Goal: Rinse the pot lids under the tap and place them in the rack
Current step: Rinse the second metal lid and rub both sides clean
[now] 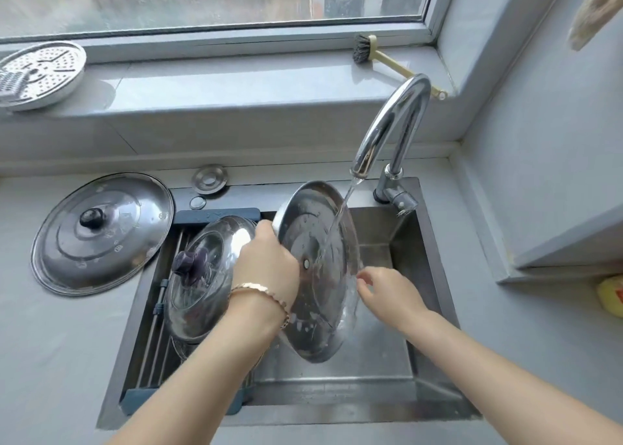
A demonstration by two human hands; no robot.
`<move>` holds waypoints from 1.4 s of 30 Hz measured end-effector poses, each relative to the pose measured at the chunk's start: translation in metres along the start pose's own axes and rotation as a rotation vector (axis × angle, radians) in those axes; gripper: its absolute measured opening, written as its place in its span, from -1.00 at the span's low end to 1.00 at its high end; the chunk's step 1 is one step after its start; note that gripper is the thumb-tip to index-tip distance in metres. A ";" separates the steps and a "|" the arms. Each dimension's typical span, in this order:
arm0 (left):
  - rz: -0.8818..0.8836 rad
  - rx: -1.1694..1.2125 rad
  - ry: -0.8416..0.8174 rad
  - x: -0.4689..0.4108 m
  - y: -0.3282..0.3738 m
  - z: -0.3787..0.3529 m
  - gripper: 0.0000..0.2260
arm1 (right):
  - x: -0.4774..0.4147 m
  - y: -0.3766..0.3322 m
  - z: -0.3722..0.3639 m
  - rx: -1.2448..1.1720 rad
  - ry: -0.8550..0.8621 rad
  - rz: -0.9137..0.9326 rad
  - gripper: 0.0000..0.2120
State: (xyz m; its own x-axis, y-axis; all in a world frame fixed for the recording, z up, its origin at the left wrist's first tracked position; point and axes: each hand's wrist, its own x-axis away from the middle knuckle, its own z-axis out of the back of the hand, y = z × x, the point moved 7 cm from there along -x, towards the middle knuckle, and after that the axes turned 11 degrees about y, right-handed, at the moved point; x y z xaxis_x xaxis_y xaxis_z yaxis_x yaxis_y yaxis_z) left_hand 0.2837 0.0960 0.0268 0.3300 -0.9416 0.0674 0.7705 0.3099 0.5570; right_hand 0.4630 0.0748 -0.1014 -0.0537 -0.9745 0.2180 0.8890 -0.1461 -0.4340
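Midway, by my reading: one lid (202,276) sits in the rack (153,336), your left hand (269,262) clamps another (317,269) under the tap (387,131), right hand (387,293) loose beside it, a third (101,232) waits on the bench (50,360).

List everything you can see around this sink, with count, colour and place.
Round steel lid under the tap: one, silver, tilted over the sink, water hitting it.
Steel lid with purple knob: one, silver, on the rack.
Blue-framed roll-up rack: one, across the sink's left side.
Large steel lid with dark knob: one, silver, counter left of the sink.
Curved chrome tap: one, running.
Steel sink: one, grey.
Perforated steamer tray: one, white, windowsill left.
Dish brush: one, beige handle, windowsill right.
Left hand: grip on the lid's edge.
Right hand: open, beside the lid.
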 end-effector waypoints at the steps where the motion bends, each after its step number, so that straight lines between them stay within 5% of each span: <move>1: -0.042 -0.063 -0.006 0.000 0.010 0.001 -0.92 | 0.005 -0.001 -0.002 0.002 -0.017 -0.009 -0.71; 12: -0.077 -0.328 -0.086 -0.005 0.004 -0.002 -0.83 | 0.019 0.001 -0.008 -0.023 -0.050 -0.078 -0.73; 18: 0.152 0.033 -0.028 -0.014 -0.045 -0.001 -0.81 | 0.023 -0.029 -0.028 -0.121 -0.148 0.021 -0.45; 23: 0.229 0.309 -0.014 0.003 -0.050 -0.020 -0.73 | -0.016 -0.049 -0.012 -0.048 0.105 -0.115 -0.26; 27: 0.271 0.504 0.023 0.009 -0.043 -0.031 -0.72 | -0.014 -0.118 -0.002 -0.077 0.142 0.324 -0.16; 31: 0.367 0.687 0.085 -0.001 -0.059 -0.024 -0.67 | 0.035 -0.133 -0.008 -0.058 0.042 0.920 -0.40; 33: 0.298 0.656 0.103 -0.004 -0.064 -0.018 -0.65 | 0.037 -0.110 -0.008 0.073 0.111 1.045 -0.43; 38: 0.218 0.593 0.064 0.011 -0.064 -0.026 -0.64 | -0.028 -0.062 0.027 0.159 0.322 0.501 -0.35; 42: 0.232 0.667 0.086 0.017 -0.057 -0.034 -0.70 | -0.035 -0.088 0.029 0.107 0.332 0.455 -0.29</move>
State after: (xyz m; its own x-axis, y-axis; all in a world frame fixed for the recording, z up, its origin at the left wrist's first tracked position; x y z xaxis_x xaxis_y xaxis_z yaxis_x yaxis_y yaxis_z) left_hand 0.2640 0.0672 -0.0314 0.5084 -0.8386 0.1957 0.1863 0.3290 0.9258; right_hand 0.4000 0.1266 -0.0459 0.2203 -0.9391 -0.2639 0.8963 0.3016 -0.3252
